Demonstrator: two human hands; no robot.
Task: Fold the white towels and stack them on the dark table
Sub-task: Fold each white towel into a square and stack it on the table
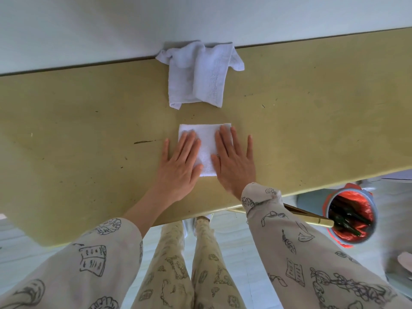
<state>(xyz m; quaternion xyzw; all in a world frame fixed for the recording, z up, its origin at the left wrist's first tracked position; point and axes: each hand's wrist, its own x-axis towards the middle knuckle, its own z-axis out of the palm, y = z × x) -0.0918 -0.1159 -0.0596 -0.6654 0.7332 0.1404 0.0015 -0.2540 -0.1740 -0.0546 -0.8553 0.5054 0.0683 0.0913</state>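
Pressing: both hands lie flat on the folded towel [206, 150], near the front edge of the surface [89, 121].
Left hand [179, 166]: fingers straight and spread, palm down on the towel's left half; nothing gripped.
Right hand [234, 161]: fingers straight and spread, palm down on the right half, the outer fingers resting on the surface; nothing gripped.
Loose towel [198, 74]: unfolded and rumpled, at the far edge against the wall [200, 16], well apart from the folded one.
Stack: none visible yet (one towel folded, one to go, by my reading).
Risk: lifting the palms unevenly may let the layers spring open; sliding them may skew the edges.
Risk: dragging the loose towel forward may catch and disturb the folded one, which lies between it and the person.
Surroundings: a red-lined bin [350, 217] stands on the floor to the right, clear of the reach.
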